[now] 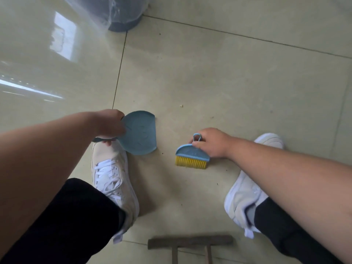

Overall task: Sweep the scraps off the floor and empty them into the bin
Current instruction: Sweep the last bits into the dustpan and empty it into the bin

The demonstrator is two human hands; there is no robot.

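Observation:
My left hand (109,123) grips the handle end of a small blue dustpan (140,133), which is tipped up so its underside faces me, its straight lip on the right. My right hand (211,142) holds a small blue hand brush (191,152) with yellow bristles (190,162) that point toward me and touch the tiled floor. A pale scrap (181,106) lies on the floor beyond the two tools. The blue bin (123,20), lined with a clear plastic bag, stands at the top of the view.
My two white sneakers (114,176) (247,195) stand on either side of the tools. A wooden stool edge (190,241) shows at the bottom. Small dark specks (217,184) dot the glossy beige tiles.

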